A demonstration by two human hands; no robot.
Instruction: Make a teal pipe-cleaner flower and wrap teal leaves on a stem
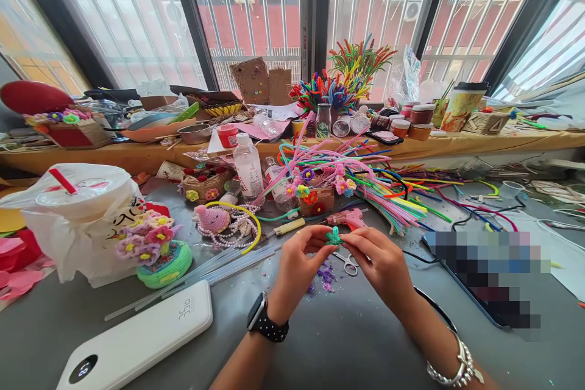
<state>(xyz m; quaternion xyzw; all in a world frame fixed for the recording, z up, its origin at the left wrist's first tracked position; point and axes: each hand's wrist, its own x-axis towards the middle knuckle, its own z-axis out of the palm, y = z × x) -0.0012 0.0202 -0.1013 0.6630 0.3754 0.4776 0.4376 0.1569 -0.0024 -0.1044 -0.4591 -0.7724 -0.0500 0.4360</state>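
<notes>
Between my two hands, above the grey table [315,341], is a small green pipe-cleaner piece [335,236] bent into petal-like loops. My left hand [301,268] pinches its left side between thumb and index finger. The fingertips of my right hand [377,259] close on its right side. Just behind and below lie scissors [350,265], partly hidden by my right hand. Purple crumbs [325,277] are scattered on the table below the piece. A pink glue gun [346,218] lies just beyond my fingers.
Pipe cleaners [388,195] lie heaped behind my hands. A white power bank [141,335], clear glue sticks [196,283] and a crocheted flower pot [164,265] are at left. A bagged drink cup [86,201] stands behind them. At right lies a tablet-like device [470,286], its screen blurred.
</notes>
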